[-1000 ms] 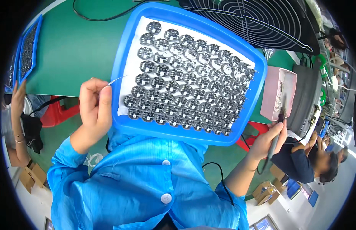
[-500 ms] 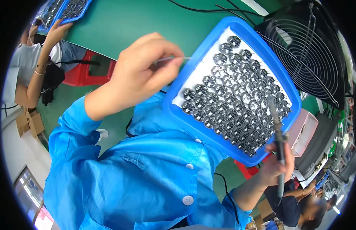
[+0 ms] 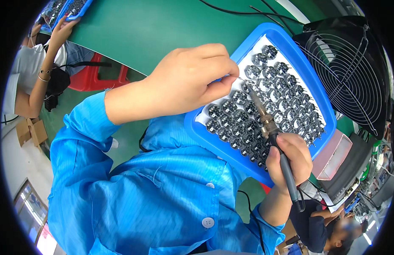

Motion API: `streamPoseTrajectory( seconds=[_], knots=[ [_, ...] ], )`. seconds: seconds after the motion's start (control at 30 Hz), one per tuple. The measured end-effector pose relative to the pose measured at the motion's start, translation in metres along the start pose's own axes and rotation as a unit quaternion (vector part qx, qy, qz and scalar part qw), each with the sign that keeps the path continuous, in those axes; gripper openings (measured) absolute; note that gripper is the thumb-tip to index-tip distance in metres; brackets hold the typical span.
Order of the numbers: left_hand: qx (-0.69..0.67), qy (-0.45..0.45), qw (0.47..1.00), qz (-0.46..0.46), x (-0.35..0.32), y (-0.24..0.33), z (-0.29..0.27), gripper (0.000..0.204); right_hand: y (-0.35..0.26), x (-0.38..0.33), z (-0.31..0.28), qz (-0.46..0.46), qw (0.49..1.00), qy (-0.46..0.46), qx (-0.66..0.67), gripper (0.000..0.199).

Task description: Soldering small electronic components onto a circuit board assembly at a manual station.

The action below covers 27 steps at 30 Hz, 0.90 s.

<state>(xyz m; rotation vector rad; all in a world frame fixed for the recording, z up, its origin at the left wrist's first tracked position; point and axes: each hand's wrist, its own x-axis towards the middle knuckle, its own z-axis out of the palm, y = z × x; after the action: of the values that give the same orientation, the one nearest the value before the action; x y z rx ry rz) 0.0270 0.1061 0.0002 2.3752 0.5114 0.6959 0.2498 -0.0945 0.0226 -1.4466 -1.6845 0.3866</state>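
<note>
My left hand (image 3: 197, 78) is closed in a pinch over the upper left side of a blue tray (image 3: 224, 154). A short end of thin solder wire (image 3: 241, 78) sticks out from its fingertips. My right hand (image 3: 292, 159) grips a soldering iron (image 3: 270, 126) by its dark handle, tip pointing up and left. That tip is close to the wire's end, over the small round black parts (image 3: 214, 111) with pins that stand in rows on the tray's white lining. Whether tip and wire touch is too small to tell. The iron and my right hand hide some parts.
Right of the tray stands a black fan (image 3: 341, 76) with a wire grille. A pink box (image 3: 333, 155) is beside it. The green table (image 3: 133, 38) extends left, where another person's hand (image 3: 63, 32) holds a blue tray. A red stool (image 3: 93, 76) is below.
My left hand has moved right, bringing the solder wire over the parts. My right hand has moved up and left, and the iron's tip has swung left toward the wire.
</note>
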Motion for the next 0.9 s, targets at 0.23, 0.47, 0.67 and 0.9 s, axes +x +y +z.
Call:
streamPoseTrajectory(
  seconds=[0.23, 0.47, 0.67, 0.9],
  knots=[
    [0.016, 0.018, 0.999, 0.026, 0.006, -0.012, 0.017, 0.015, 0.015, 0.001, 0.003, 0.010, 1.000, -0.008, -0.005, 0.021],
    [0.030, 0.003, 0.999, 0.042, 0.005, -0.015, 0.024, 0.016, 0.022, 0.003, 0.001, -0.010, 0.999, -0.039, 0.012, 0.021],
    [0.051, -0.003, 0.997, 0.053, 0.003, -0.018, 0.025, 0.017, 0.028, 0.000, 0.003, 0.010, 1.000, -0.009, 0.021, 0.025],
    [0.065, -0.003, 0.996, 0.066, 0.002, -0.020, 0.028, 0.018, 0.032, -0.003, 0.004, 0.034, 0.999, -0.013, 0.033, 0.024]
  ],
)
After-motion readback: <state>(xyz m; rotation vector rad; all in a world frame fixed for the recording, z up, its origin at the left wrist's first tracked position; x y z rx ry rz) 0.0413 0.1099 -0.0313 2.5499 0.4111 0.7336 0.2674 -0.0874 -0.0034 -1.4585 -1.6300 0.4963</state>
